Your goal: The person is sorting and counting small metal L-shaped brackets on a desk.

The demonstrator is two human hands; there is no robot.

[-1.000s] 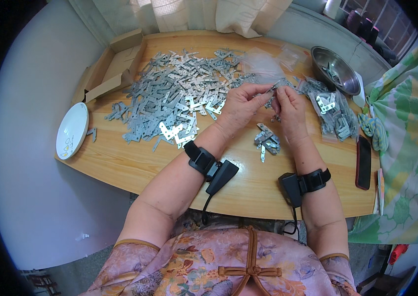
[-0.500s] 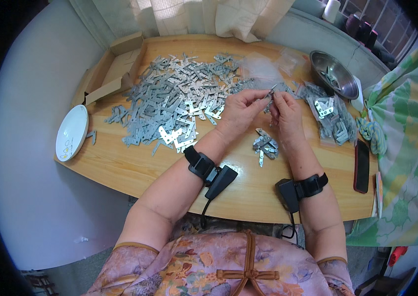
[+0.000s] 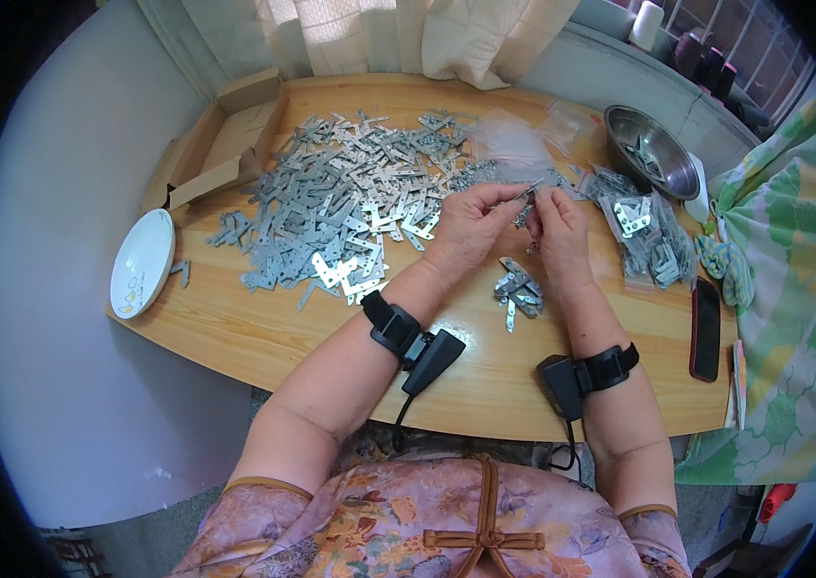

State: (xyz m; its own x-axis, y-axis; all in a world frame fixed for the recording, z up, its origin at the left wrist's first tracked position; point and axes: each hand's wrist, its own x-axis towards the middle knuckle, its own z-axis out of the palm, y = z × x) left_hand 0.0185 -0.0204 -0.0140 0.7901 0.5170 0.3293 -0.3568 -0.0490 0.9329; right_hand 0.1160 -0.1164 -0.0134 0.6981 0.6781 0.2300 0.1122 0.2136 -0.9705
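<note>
My left hand (image 3: pixel 471 226) pinches a small metal bracket (image 3: pixel 532 187) between thumb and fingers, its tip pointing up and away. Close beside it, my right hand (image 3: pixel 562 236) has its fingertips pressed together at the bracket; what they hold is too small to make out. Below the hands lies a small stack of metal brackets (image 3: pixel 519 287). A large heap of flat L-shaped brackets (image 3: pixel 331 207) spreads to the left. Partly behind my fingers sits a pile of small screw-like metal pieces (image 3: pixel 475 174).
Clear plastic bags (image 3: pixel 509 140) lie at the back. Filled bags of brackets (image 3: pixel 641 231) and a steel bowl (image 3: pixel 620 144) stand right, with a phone (image 3: pixel 705 328) near the edge. Left are an open cardboard box (image 3: pixel 210 178) and a white dish (image 3: pixel 141 260).
The bracket's visible tip has tilted lower and both hands have shifted slightly together. The view has moved a little; the piles look the same.
</note>
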